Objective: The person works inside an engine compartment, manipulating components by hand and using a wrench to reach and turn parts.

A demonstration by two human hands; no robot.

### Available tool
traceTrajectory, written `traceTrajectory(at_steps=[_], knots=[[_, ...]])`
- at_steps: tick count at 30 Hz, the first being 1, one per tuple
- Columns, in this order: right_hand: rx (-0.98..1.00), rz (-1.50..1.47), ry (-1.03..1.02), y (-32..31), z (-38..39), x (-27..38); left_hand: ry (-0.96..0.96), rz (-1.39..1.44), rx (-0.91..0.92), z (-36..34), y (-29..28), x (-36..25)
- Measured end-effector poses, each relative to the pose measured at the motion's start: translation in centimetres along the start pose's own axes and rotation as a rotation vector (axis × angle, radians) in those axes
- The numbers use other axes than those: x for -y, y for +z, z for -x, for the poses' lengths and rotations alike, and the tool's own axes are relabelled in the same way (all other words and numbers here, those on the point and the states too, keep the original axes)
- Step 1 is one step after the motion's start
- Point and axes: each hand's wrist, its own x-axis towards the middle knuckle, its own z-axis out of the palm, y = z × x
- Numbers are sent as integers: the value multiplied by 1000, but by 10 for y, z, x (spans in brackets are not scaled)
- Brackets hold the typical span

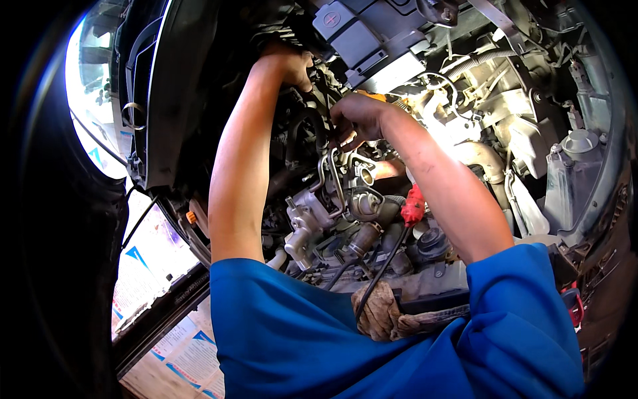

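Observation:
My left hand (292, 66) reaches deep among dark hoses and fittings at the upper middle of a vehicle's engine bay, its fingers bent round something I cannot make out. My right hand (355, 120) is lower and to its right, fingers curled down by a dark hose (316, 123) and above bent metal pipes (335, 179); what they grip is hidden. A silver metal housing (299, 223) sits below. A red-covered object (413, 206) with a dark shaft lies under my right forearm. A skin-toned shape behind that forearm is too hidden to identify.
A black box (349, 36) is at the top, a pale reservoir (575, 143) at the right. A crumpled brown rag (375, 306) lies at the front edge. A dark body panel (166, 100) runs along the left, beside printed sheets (146, 266).

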Motion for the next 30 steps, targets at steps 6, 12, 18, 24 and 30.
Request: traceTrajectory(at_steps=[6, 12, 18, 24, 30], knots=[[-86, -292, 31, 1, -11, -2, -11, 31, 40, -5, 5, 2], [7, -223, 2, 2, 0, -2, 25, 52, 40, -12, 9, 9], [-22, -236, -25, 5, 1, -6, 74, -4, -17, -12, 9, 8], [-38, -196, -29, 9, -1, -14, 42, -16, -44, -7, 10, 5], [4, 57, 5, -14, -5, -16, 76, -26, -64, -7, 7, 7]])
